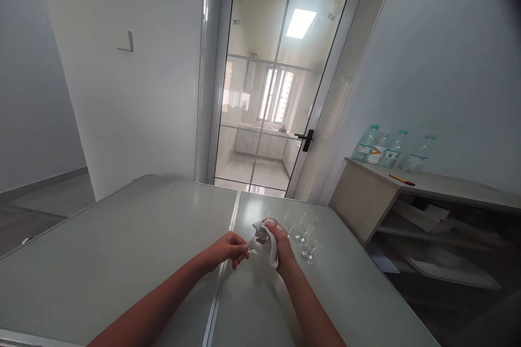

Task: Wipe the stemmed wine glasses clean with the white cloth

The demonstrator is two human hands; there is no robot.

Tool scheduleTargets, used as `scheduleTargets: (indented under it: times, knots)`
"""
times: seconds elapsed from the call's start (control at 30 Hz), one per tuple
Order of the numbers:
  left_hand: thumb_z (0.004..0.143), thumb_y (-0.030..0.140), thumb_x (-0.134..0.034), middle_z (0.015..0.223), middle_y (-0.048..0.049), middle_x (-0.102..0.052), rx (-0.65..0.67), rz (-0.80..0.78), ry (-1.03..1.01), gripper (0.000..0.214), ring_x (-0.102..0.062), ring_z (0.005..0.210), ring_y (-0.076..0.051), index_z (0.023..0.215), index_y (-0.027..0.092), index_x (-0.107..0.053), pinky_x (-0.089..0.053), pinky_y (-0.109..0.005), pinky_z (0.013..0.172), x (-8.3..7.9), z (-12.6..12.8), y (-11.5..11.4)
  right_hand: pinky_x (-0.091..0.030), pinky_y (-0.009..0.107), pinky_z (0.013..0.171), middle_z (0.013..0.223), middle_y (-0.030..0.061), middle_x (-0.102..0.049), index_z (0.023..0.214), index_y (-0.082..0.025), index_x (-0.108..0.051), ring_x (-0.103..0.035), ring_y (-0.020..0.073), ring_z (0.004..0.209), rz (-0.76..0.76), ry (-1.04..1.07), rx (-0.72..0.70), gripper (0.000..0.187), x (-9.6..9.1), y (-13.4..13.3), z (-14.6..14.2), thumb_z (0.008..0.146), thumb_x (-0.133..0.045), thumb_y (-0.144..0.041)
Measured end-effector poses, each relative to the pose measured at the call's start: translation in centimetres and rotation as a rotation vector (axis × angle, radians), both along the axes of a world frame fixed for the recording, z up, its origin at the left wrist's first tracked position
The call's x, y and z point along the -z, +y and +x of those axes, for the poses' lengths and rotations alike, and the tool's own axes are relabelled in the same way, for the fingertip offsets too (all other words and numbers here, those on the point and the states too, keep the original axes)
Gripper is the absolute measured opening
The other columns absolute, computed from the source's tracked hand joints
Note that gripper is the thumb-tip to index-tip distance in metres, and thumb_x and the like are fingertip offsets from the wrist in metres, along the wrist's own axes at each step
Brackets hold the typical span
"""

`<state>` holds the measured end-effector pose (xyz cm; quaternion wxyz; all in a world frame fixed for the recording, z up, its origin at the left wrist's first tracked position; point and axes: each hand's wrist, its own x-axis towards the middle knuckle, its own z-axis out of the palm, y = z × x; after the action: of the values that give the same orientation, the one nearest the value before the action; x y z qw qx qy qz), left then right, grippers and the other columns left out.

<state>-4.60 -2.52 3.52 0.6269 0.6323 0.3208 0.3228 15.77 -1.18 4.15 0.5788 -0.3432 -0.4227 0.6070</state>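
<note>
My left hand is closed in a pinch on the stem end of a clear wine glass held on its side above the grey table. My right hand is closed around a white cloth pressed against the bowl of that glass. The two hands are close together near the table's middle seam. Several more clear wine glasses stand upright on the table just right of my right hand.
A glass sliding door with a black handle stands behind the table. At right a wooden shelf unit carries several water bottles and a pen. A wall switch is at upper left.
</note>
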Motion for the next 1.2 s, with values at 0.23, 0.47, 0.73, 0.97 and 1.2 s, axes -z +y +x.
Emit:
scheduleTargets:
  times: [0.23, 0.47, 0.73, 0.97, 1.2]
  knots:
    - [0.082, 0.057, -0.07, 0.059, -0.0005, -0.057, -0.036, -0.028, -0.062, 0.046, -0.053, 0.049, -0.01, 0.078, 0.011, -0.072, -0.043, -0.022, 0.051, 0.4, 0.3, 0.2, -0.052, 0.032, 0.055, 0.076, 0.0067, -0.07, 0.077, -0.019, -0.061, -0.065, 0.0209, 0.065, -0.068, 0.141, -0.077, 0.032, 1.0, 1.1, -0.6, 0.085, -0.062, -0.051]
    - [0.079, 0.059, -0.073, 0.067, -0.0043, -0.064, -0.182, -0.016, -0.124, 0.047, -0.061, 0.061, -0.015, 0.084, 0.011, -0.074, -0.048, -0.027, 0.062, 0.7, 0.8, 0.2, -0.052, 0.031, 0.062, 0.082, 0.0033, -0.067, 0.092, -0.021, -0.061, -0.063, 0.019, 0.069, 0.037, 0.071, 0.007, 0.035, 1.3, 0.0, -1.8, 0.093, -0.054, -0.056]
    - [0.079, 0.052, -0.073, 0.068, -0.0041, -0.069, -0.411, 0.079, -0.103, 0.041, -0.058, 0.062, -0.015, 0.075, 0.012, -0.075, -0.04, -0.025, 0.06, 0.7, 0.9, 0.1, -0.055, 0.034, 0.085, 0.112, 0.0077, -0.069, 0.127, -0.023, -0.058, -0.065, 0.023, 0.103, 0.273, -0.328, 0.018, 0.046, 2.7, -1.2, -3.4, 0.095, -0.055, -0.056]
    - [0.069, 0.037, -0.081, 0.068, -0.0019, -0.071, -0.575, 0.136, -0.084, 0.036, -0.066, 0.065, -0.019, 0.094, 0.015, -0.068, -0.047, -0.026, 0.063, 1.5, 0.3, 1.2, -0.051, 0.044, 0.101, 0.133, 0.0086, -0.063, 0.148, -0.025, -0.044, -0.056, 0.0261, 0.128, 0.492, -0.601, 0.018, 0.051, 3.8, -0.5, -2.7, 0.1, -0.047, -0.039]
    - [0.073, 0.044, -0.079, 0.073, 0.0012, -0.068, -0.452, 0.055, -0.205, 0.054, -0.068, 0.072, -0.018, 0.115, 0.019, -0.055, -0.053, -0.028, 0.07, 1.7, 0.7, 0.7, -0.054, 0.033, 0.076, 0.104, 0.0074, -0.072, 0.144, -0.024, -0.045, -0.069, 0.0235, 0.086, 0.651, -0.931, 0.121, 0.053, 2.4, -0.9, -2.4, 0.091, -0.054, -0.023]
